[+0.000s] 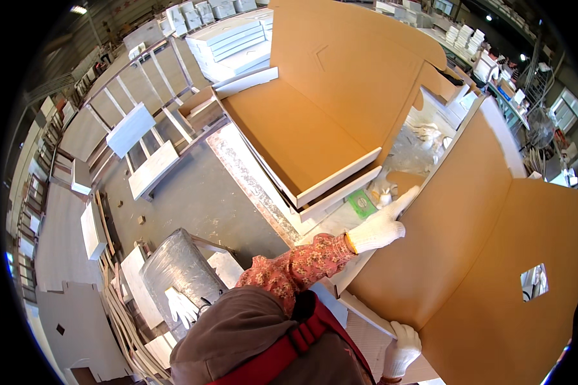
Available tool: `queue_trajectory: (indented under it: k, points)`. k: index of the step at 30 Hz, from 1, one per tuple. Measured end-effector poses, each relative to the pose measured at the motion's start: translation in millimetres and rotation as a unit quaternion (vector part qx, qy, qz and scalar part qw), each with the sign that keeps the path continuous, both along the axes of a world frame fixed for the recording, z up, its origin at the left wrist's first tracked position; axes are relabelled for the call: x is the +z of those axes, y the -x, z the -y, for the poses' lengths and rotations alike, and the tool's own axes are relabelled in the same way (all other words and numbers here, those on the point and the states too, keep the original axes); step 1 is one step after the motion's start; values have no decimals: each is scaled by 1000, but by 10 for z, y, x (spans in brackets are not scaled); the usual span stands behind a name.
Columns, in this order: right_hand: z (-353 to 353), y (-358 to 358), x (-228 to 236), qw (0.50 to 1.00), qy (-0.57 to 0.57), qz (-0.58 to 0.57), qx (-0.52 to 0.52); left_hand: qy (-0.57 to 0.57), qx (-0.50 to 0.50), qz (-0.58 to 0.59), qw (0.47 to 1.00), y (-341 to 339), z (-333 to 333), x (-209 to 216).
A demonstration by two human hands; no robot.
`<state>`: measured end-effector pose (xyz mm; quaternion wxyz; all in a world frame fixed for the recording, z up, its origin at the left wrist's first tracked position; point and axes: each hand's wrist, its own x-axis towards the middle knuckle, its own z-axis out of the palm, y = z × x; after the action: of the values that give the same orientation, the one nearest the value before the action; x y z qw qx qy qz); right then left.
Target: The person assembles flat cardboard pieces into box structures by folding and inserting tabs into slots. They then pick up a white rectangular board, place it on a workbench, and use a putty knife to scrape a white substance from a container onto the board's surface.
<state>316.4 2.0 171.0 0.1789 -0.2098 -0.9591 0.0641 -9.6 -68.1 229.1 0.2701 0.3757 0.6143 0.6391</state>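
Note:
A large brown cardboard box [440,212] with raised walls and a white outer face stands unfolded at the right. My left hand [377,229], in a white knitted glove, lies along the top edge of its left wall. Its fingers are stretched out, with the thumb apart. Lower down, my right hand [402,350], gloved alike, is closed round the near end of the box's low front wall. A second open cardboard box [289,138] sits on the bench ahead, its tall lid standing up. Between the boxes lies a small green packet [361,204].
White gloves [182,307] rest on a plastic-wrapped stool [183,269] at my left. A wooden rack [149,82] holds white boards farther left. Behind the box ahead are stacked white cartons [234,45]. Clear plastic wrap [410,151] lies between the boxes.

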Motion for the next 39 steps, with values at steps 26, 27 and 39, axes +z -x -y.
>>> queue_trajectory:
  k: [26, 27, 39]
  points:
    - [405, 5543, 221, 894, -219, 5, 390, 120, 628, -34, 768, 3502, 2287, -1541]
    - [337, 5554, -39, 918, -177, 21, 354, 160, 625, -55, 762, 3375, 2175, -1402]
    - [747, 5023, 44, 961, -48, -125, 241, 271, 497, -443, 696, 2870, 2360, -689]
